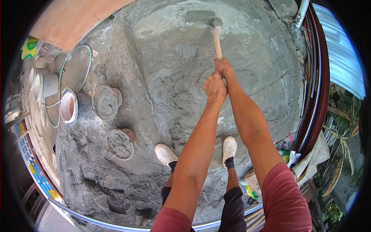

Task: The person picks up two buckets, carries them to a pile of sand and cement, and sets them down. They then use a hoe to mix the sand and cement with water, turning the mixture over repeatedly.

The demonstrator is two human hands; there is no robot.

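Right hand (224, 68) is clenched round the wooden handle of a hoe (217, 41), fingers wrapped fully about it. Left hand (215, 88) grips the same handle just behind, at about 7 o'clock from the right one, the two fists touching. From the hands the handle runs toward 12 o'clock and ends in a mortar-caked blade (199, 16), which rests on the wet grey mortar (174, 73) spread over the ground. A mortar-filled bucket (106, 102) stands at 9 o'clock from the hands, well apart, and a second bucket (120, 144) at 8 o'clock. White shoes (165, 154) stand at 6 o'clock.
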